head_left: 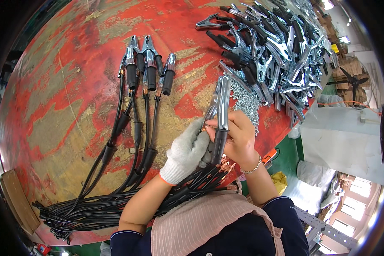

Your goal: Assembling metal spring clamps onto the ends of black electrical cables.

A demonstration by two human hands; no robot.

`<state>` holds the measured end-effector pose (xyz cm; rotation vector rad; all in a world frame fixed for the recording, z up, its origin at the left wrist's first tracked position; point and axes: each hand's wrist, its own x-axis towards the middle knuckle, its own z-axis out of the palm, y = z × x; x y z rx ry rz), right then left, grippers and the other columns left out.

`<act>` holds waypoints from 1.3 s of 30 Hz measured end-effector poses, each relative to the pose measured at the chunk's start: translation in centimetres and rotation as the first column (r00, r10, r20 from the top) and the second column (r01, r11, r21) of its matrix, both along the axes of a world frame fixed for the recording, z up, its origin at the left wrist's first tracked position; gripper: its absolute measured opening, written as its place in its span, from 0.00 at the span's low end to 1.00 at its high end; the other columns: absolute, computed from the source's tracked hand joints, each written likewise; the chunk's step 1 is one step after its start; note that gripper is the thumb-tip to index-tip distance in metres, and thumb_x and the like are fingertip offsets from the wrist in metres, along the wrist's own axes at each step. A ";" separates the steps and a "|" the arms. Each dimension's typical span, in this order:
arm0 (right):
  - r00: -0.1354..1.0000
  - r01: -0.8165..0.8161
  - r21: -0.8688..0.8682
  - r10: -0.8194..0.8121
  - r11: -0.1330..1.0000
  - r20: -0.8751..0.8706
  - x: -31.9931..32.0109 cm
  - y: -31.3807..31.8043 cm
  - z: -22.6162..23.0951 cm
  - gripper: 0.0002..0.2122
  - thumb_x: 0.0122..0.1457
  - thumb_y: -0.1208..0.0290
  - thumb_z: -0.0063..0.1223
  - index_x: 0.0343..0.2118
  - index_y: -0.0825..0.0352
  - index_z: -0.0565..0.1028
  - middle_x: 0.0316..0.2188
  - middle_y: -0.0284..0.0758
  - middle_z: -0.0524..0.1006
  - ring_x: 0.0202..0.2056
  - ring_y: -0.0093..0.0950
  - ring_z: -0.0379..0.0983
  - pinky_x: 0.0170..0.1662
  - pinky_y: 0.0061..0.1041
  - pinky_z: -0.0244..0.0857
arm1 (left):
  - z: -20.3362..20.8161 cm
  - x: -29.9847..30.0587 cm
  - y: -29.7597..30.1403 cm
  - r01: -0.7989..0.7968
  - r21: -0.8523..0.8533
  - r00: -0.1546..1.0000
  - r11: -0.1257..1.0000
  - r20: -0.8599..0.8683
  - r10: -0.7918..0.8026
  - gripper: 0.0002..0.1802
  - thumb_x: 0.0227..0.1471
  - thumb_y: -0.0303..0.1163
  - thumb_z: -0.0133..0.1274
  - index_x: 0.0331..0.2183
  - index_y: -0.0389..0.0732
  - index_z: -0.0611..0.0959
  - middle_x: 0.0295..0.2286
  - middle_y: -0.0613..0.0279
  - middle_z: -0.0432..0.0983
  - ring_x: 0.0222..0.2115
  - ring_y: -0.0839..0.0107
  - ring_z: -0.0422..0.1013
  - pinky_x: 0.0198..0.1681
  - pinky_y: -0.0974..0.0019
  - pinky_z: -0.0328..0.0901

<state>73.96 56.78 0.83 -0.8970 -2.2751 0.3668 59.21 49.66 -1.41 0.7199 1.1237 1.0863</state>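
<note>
In front of me a silver battery clamp (221, 102) with black handle sleeves points its jaws away. My left hand (184, 149), in a pale knitted glove, is closed round the clamp's lower part, with gloved fingers showing behind a black sleeve. A bit of copper (204, 129) shows at its fingertips. My bare right hand (240, 138) reaches round the clamp from the right. Its fingertips pinch together beside the copper; whatever they hold is too small to make out. Black cables (187, 192) with copper lugs (227, 164) lie just below both hands.
Several clamps fitted to cables (149, 70) lie left of centre on the worn red table (94, 38). A large heap of loose clamps (273, 51) covers the far right, with small silver screws (245, 104) beside it. A cardboard piece (19, 200) rests at the left edge.
</note>
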 end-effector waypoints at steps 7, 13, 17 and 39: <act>1.000 0.027 0.011 -0.027 1.000 0.002 -0.2 0.1 0.1 0.12 0.39 0.76 0.71 0.30 0.63 0.81 0.26 0.32 0.76 0.27 0.30 0.71 0.29 0.27 0.63 | 0.4 -0.1 0.1 0.012 -0.019 0.999 1.000 -0.040 -0.013 0.19 0.61 0.30 0.42 0.53 0.35 0.68 0.21 0.65 0.72 0.17 0.81 0.68 0.18 0.75 0.63; 1.000 -0.006 -0.002 0.006 1.000 -0.011 0.2 0.4 -0.5 0.12 0.40 0.77 0.71 0.30 0.62 0.81 0.26 0.32 0.75 0.28 0.31 0.70 0.30 0.27 0.63 | 0.3 -0.1 0.0 0.015 -0.002 1.000 1.000 0.012 -0.015 0.18 0.61 0.30 0.42 0.51 0.35 0.69 0.20 0.66 0.71 0.17 0.81 0.68 0.18 0.75 0.63; 0.999 -0.027 -0.043 0.025 0.999 -0.047 0.0 0.3 -0.2 0.13 0.40 0.76 0.70 0.32 0.62 0.82 0.27 0.31 0.75 0.29 0.30 0.70 0.31 0.27 0.63 | 0.6 -0.1 0.1 0.017 -0.010 1.000 1.000 -0.001 -0.017 0.18 0.61 0.30 0.42 0.51 0.35 0.69 0.21 0.66 0.70 0.17 0.81 0.67 0.18 0.75 0.64; 0.988 -0.153 0.144 0.149 0.978 0.039 2.1 0.0 -0.4 0.14 0.41 0.70 0.68 0.35 0.59 0.83 0.25 0.29 0.73 0.24 0.29 0.69 0.26 0.27 0.61 | 0.4 -0.3 -0.3 0.003 0.006 0.989 1.000 -0.147 -0.002 0.20 0.60 0.30 0.44 0.53 0.38 0.71 0.22 0.65 0.73 0.19 0.80 0.69 0.21 0.74 0.65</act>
